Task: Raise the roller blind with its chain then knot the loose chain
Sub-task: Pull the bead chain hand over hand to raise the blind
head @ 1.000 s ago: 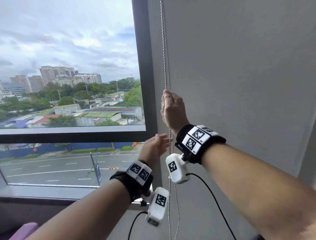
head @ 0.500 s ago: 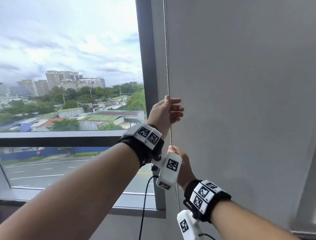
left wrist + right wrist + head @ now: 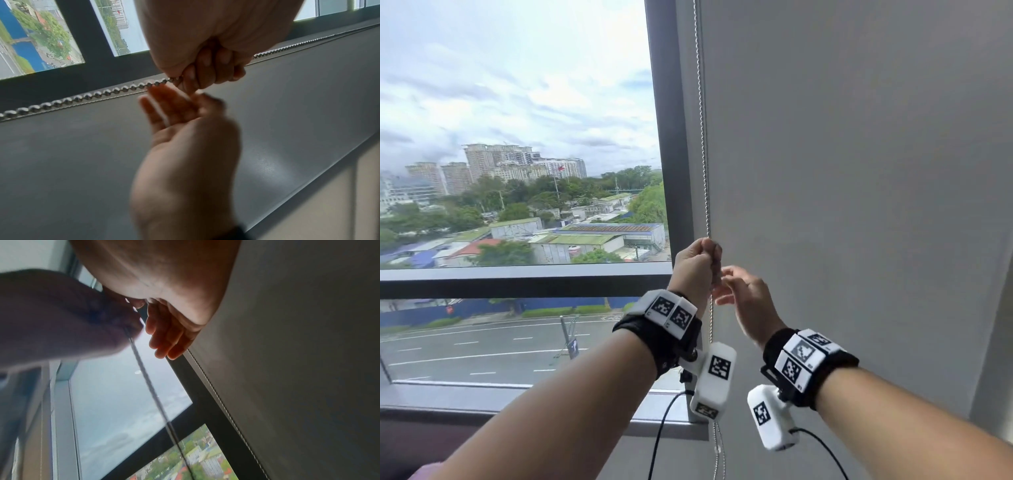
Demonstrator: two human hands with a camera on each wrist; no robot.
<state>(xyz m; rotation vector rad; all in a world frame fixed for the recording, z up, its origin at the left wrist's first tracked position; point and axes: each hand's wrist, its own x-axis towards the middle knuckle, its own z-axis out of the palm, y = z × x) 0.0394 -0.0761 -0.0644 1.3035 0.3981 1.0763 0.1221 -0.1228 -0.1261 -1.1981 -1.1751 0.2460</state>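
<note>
A metal bead chain hangs straight down along the left edge of a flat grey panel, which may be the blind's fabric. My left hand grips the chain in a fist at about sill-rail height; the left wrist view shows the fingers curled round the beads. My right hand hovers just right of the chain with its fingers spread, holding nothing. Below the hands the chain drops on past the sill. A second strand runs along the panel's edge.
A dark window post stands just left of the chain, with glass and a city view beyond. The grey sill lies below the hands. Black cables hang from the wrist cameras. A paler wall borders the panel at the right.
The hands have been swapping on the chain. My left hand, high on it half a second ago, has come down gripping it. My right hand has let go lower down and risen beside it.
</note>
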